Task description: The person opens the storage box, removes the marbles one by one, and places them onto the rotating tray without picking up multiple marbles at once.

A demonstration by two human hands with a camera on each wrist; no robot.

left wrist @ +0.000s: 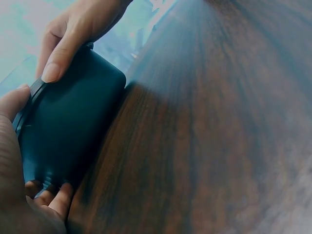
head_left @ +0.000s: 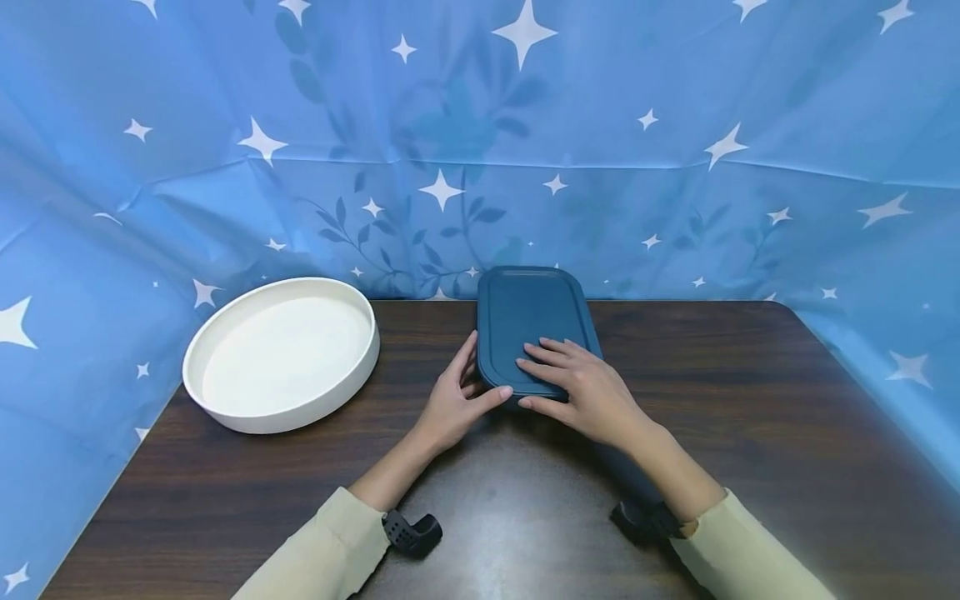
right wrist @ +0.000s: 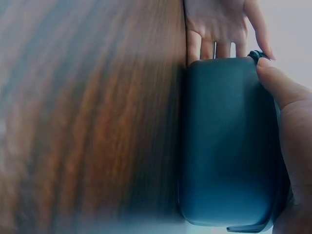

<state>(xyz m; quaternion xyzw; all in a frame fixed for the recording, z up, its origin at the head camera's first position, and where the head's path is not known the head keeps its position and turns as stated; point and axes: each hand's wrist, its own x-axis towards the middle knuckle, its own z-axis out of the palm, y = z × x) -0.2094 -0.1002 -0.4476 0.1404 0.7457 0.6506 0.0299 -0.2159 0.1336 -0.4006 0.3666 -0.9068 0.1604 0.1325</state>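
Note:
A dark blue rectangular food container stands on the table with its matching lid on top. My left hand holds the container's near left corner, its fingers along the side wall and its thumb at the lid's front edge. On the near right part of the lid rests my right hand, fingers spread over the top and thumb at the front rim. Both thumbs lie close together at that rim. The right wrist view shows the container's smooth front wall, with the left fingers at its far end. The inside is hidden under the lid.
A round white tray with a raised rim stands at the left of the dark wood table. Behind the table hangs a blue cloth with white stars. Each wrist wears a black band.

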